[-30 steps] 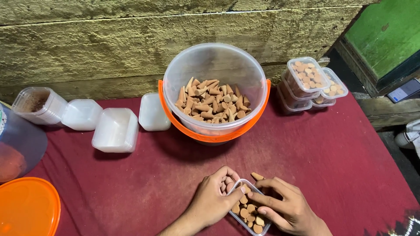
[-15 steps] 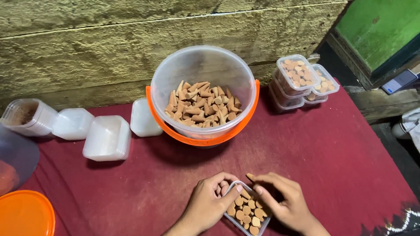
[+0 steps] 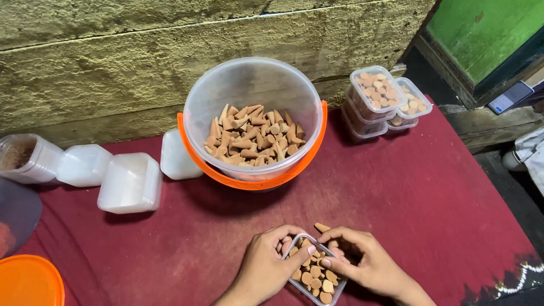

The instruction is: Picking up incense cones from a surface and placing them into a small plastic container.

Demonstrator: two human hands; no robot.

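Note:
A small clear plastic box [image 3: 313,276] filled with upright brown cones lies on the red cloth [image 3: 430,198] near the front edge. My left hand [image 3: 265,266] grips its left side, fingertips over the near rim. My right hand [image 3: 362,262] rests on its right side, thumb and fingers pinching at the cones inside. One loose cone [image 3: 322,227] lies just behind the box. A clear bucket [image 3: 253,93] with an orange handle stands further back, holding a heap of the same cones.
Filled, lidded boxes [image 3: 378,96] are stacked at the back right. Empty white boxes [image 3: 129,182] lie on their sides at the left, with an orange lid [image 3: 28,281] at the lower left corner. A rough wall runs behind; a phone [image 3: 509,97] lies on the ledge.
The view has shifted, so everything sits further right and lower in the frame. Both hands stay on the small box, with fingers working among its cones.

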